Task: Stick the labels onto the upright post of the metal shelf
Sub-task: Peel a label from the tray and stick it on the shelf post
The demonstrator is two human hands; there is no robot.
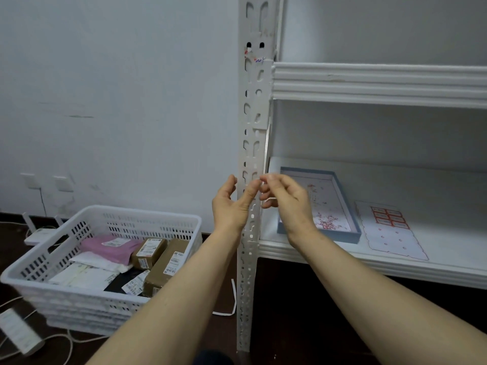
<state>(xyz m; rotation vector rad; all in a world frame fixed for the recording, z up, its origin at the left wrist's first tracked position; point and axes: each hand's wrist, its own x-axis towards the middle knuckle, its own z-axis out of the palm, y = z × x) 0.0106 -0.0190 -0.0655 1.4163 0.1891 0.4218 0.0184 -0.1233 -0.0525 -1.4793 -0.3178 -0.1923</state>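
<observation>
The white slotted upright post (253, 122) of the metal shelf runs from top to floor in the middle of the view. Both hands are raised in front of it at the lower shelf's height. My left hand (232, 204) is on the post's left side, its thumb lying against the post's face. My right hand (283, 198) is on the right side, its fingertips pinching a small white label (263, 181) at the post's edge. A label sheet (390, 227) with red-bordered labels lies on the lower shelf (395, 262). A torn label remnant (249, 51) sticks higher on the post.
A blue-rimmed shallow box (340, 180) holding red and white paper scraps sits on the lower shelf beside the sheet. A white plastic basket (87, 293) of parcels stands on the floor at left. A power strip (18, 333) and cables lie at the lower left. A white strip (233, 296) lies near the post's foot.
</observation>
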